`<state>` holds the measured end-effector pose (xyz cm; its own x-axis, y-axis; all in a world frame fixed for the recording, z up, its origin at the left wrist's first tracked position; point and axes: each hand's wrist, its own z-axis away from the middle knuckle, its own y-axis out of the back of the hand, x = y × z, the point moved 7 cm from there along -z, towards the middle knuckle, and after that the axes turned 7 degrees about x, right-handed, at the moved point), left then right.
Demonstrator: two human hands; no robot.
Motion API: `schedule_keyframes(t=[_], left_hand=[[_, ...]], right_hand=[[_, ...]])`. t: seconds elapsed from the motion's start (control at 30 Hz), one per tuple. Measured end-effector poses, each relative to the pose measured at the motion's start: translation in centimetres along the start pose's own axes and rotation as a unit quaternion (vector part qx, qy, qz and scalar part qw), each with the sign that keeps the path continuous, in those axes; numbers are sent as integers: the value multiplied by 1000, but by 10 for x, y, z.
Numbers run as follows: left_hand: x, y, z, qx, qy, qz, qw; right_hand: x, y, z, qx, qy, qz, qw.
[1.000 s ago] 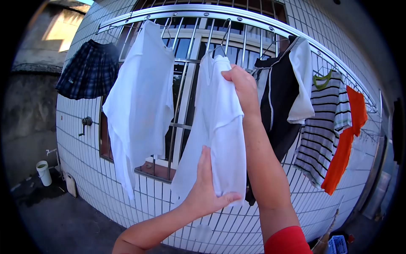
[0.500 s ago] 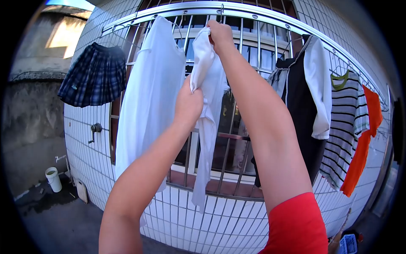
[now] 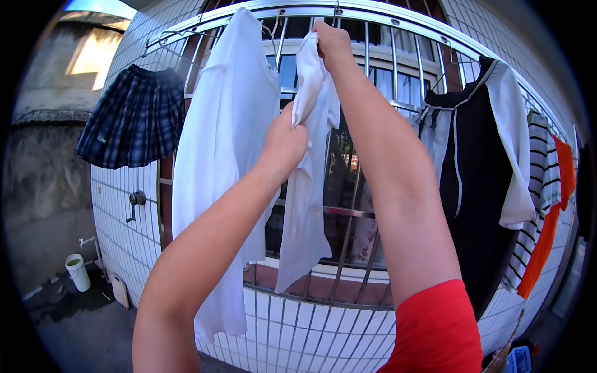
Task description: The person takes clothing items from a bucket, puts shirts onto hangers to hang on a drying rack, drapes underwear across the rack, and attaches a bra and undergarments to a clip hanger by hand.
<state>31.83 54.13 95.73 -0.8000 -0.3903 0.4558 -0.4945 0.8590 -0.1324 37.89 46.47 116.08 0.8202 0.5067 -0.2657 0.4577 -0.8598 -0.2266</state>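
Note:
A white garment (image 3: 303, 239) hangs in a bunched strip between my hands, its loose lower part hanging below them. My right hand (image 3: 334, 45) grips its top edge, just under a metal hook on the rail. Lower down, my left hand (image 3: 286, 142) is closed around its folded cloth. To the left, almost touching, hangs a long white garment (image 3: 227, 118) on a hanger. Whether the two white pieces are joined, I cannot tell.
A metal rail (image 3: 298, 12) runs across a barred window. A plaid skirt (image 3: 134, 118) hangs left; a black-and-white top (image 3: 476, 137), a striped shirt (image 3: 535, 186) and an orange garment (image 3: 550, 217) hang right. A white bucket (image 3: 77, 272) stands on the ground.
The view has come closer to the rail, and the clothes at right sit farther right. Both hands keep their hold. The lower part of the held white garment has spread wider.

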Motion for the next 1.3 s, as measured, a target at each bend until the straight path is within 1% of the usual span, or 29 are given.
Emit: schedule_keyframes(t=[0.07, 0.17, 0.27, 0.37, 0.43, 0.47, 0.5, 0.53, 0.57, 0.6, 0.63, 0.7, 0.73, 0.77, 0.8, 0.83, 0.87, 0.9, 0.93, 0.97, 1.0, 1.03, 1.07, 1.1, 1.13, 1.17, 1.2, 1.23, 1.3], left_hand=[[-8, -2, 0, -11, 22, -4, 1000], [-13, 0, -1, -11, 6, -6, 1000], [-27, -3, 7, -42, 46, -15, 998], [-25, 1, 22, -4, -14, -20, 1000], [-19, 7, 27, 17, -51, -17, 998], [-15, 10, 34, 39, -78, -12, 996], [-7, 12, 44, 45, -92, -16, 995], [-3, 14, 55, 49, -106, -21, 993], [-14, 15, 71, 42, -80, -25, 996], [-7, 20, 95, 75, -167, -155, 971], [2, 21, 122, 102, -257, -280, 919], [-24, 26, 184, 60, -202, -345, 915], [-38, 28, 213, 43, -157, -378, 911], [-52, 30, 242, 25, -111, -411, 904], [-76, 41, 265, 14, -28, -402, 915], [-98, 52, 286, 7, 56, -389, 919], [-104, 57, 301, 55, 93, -345, 932], [-107, 64, 315, 107, 128, -299, 939], [-105, 70, 324, 110, 136, -306, 936], [-108, 75, 332, 97, 200, -291, 931], [-112, 81, 343, 84, 265, -274, 921], [-112, 89, 350, 89, 275, -281, 915], [-113, 102, 354, 119, 292, -280, 907], [-111, 114, 358, 146, 311, -279, 897], [-106, 122, 358, 198, 301, -245, 900], [-101, 127, 355, 250, 292, -210, 899], [-95, 131, 352, 254, 274, -229, 899], [-91, 135, 351, 255, 259, -247, 898], [-81, 134, 362, 211, 223, -297, 904]], right_hand=[[10, 5, 0, 22, -1, 22, 1000], [20, 11, 5, 41, -9, 14, 999], [21, 19, 15, 19, 5, 54, 998], [19, 27, 13, -49, 95, -2, 994], [-14, 55, 59, -6, 106, -68, 992], [-32, 82, 92, 57, 257, 0, 965], [-42, 107, 135, 112, 400, 72, 907], [-24, 127, 167, 115, 374, 87, 916], [5, 153, 203, 141, 330, 145, 922], [37, 181, 245, 166, 288, 200, 922], [66, 207, 289, 189, 247, 253, 916], [132, 239, 384, 108, 93, 403, 904], [163, 256, 431, 94, -35, 402, 910], [188, 273, 476, 79, -128, 434, 888], [206, 289, 511, 99, -170, 418, 887], [221, 299, 531, 95, -182, 418, 885], [235, 308, 546, 125, -312, 318, 887], [247, 311, 565, 151, -433, 209, 864], [250, 312, 580, 189, -503, 100, 838], [251, 318, 585, 182, -512, 99, 834], [256, 308, 590, 143, -552, -79, 818], [254, 294, 596, 103, -574, -254, 772], [246, 291, 594, 126, -551, -286, 774], [241, 296, 594, 164, -526, -285, 784], [238, 310, 596, 217, -504, -278, 788], [241, 330, 603, 280, -510, -281, 764], [238, 344, 603, 255, -487, -267, 791], [231, 352, 604, 244, -497, -242, 797], [209, 354, 611, 210, -534, -229, 786]])
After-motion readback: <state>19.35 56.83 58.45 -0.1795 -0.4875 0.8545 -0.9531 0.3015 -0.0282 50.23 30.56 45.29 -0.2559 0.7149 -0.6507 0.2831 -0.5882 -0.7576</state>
